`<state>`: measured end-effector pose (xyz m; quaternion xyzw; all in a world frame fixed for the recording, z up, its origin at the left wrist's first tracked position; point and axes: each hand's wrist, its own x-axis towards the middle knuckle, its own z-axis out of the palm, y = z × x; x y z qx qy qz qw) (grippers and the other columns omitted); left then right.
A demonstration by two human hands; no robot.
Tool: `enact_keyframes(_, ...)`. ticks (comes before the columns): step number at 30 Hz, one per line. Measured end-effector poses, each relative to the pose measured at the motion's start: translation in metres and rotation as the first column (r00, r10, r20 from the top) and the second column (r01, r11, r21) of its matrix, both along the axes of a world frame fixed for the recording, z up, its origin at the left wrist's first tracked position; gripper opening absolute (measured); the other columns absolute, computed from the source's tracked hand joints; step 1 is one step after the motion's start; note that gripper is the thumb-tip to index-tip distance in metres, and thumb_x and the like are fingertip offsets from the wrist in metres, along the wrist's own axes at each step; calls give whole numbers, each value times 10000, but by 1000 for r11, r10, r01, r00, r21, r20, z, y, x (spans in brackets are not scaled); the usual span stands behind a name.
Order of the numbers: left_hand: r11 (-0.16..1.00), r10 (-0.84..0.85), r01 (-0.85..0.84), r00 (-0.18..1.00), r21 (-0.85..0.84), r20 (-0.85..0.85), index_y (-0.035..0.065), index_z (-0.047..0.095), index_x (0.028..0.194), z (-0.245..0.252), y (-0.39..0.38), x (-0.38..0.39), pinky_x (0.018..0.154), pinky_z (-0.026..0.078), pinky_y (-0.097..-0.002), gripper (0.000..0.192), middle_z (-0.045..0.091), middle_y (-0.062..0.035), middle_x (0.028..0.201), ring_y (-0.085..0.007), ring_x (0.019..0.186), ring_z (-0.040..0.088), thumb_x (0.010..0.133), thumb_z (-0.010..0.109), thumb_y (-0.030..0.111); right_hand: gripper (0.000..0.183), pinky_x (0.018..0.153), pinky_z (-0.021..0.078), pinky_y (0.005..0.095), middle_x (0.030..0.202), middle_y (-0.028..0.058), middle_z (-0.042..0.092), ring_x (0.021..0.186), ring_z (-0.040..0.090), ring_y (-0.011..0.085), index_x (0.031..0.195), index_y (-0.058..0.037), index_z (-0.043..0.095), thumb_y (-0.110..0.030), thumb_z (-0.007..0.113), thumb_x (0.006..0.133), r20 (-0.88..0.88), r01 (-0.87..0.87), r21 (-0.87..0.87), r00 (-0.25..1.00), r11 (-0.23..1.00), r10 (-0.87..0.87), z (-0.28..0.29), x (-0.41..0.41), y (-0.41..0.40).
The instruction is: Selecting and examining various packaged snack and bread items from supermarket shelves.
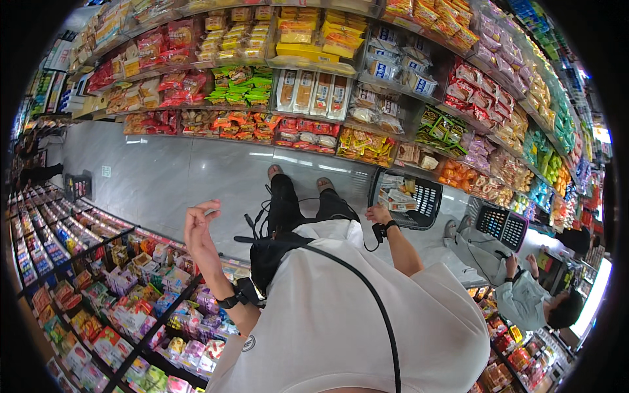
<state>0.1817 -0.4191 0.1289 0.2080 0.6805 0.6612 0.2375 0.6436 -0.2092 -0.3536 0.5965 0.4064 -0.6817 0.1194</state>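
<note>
My left hand [201, 223] is raised at the left, its fingers loosely bent and apart, with nothing in it. Lower at the right, my right hand [378, 214] is closed at the near left edge of a black plastic shopping basket [428, 204]; the part it grips is mostly hidden by the fingers. Several packaged goods [397, 194] lie in the basket's left part. Ahead, clear shelf bins hold wrapped snacks, among them long boxed cakes [313, 93], green packets [241, 86] and yellow packs [319, 37].
Behind my left hand stands a low display of small packets [142, 304]. A person in a light shirt [526, 299] is at the right, near another black basket [501, 226]. A further basket [77, 185] stands on the grey floor [157, 167] at far left. Black cables hang around my legs.
</note>
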Motion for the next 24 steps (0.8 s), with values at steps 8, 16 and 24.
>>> enact_keyframes(8,994,-24,21,999,104,22,65,436,851,-12,-3,-149,939,435,-385,151,652,-171,1054,-274,1084,591,901,430,207,278,619,550,314,850,89,742,744,720,207,1036,-16,696,-204,508,957,-83,-273,369,942,888,325,-31,-98,13)
enact_keyframes(16,978,-155,153,988,141,6,71,414,867,-7,-5,-265,969,419,-401,124,636,-161,1063,-273,1129,572,863,407,195,238,728,540,309,830,110,720,776,697,184,1055,-6,671,-195,545,987,148,-328,760,928,561,342,207,-309,92)
enact_keyframes(24,955,-245,237,969,178,19,69,416,873,-21,14,-282,981,413,-375,69,643,-154,1048,-269,1114,579,828,405,120,196,747,534,362,937,141,738,843,709,275,1070,-18,661,-131,593,925,83,-168,949,950,268,302,344,-385,186)
